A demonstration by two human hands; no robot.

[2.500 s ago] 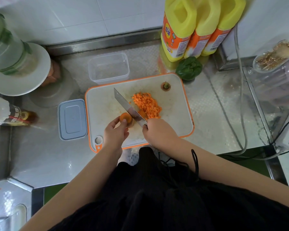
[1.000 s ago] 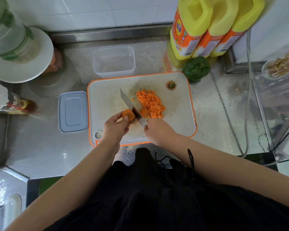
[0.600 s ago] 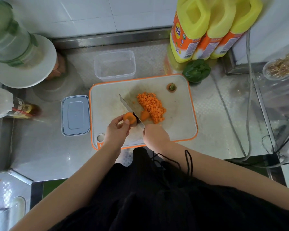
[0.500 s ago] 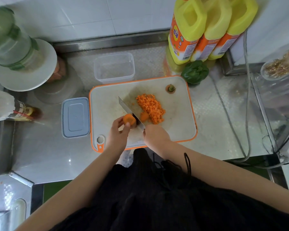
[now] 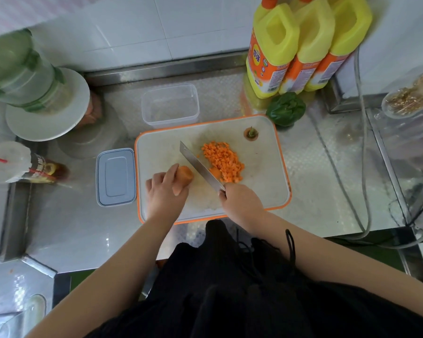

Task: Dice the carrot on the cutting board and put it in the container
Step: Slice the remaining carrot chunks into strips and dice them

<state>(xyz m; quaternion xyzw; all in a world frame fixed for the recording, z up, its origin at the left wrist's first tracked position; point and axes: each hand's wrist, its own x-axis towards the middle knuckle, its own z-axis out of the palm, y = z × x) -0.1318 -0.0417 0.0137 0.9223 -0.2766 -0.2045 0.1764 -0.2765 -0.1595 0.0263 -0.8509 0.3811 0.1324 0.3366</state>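
Two hands: both on the cutting board point(image 5: 259, 191).
Left hand point(image 5: 165, 193): fingers wrapped on carrot stub point(image 5: 185, 175) (near-left of board).
Right hand point(image 5: 241, 200): fingers clenched on knife point(image 5: 200, 167), blade between stub and diced carrot point(image 5: 224, 161).
Container point(image 5: 170, 104): beyond board's far edge.

Black garment point(image 5: 230, 301), dangling black drawstrings point(image 5: 289, 242)

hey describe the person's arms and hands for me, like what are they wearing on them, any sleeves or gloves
Both hands, the left hand and the right hand, are bare: no gloves, and no rings or watch show. Both forearms are uncovered, with no sleeve in view. A thin black cord from the black garment loops over the right forearm.
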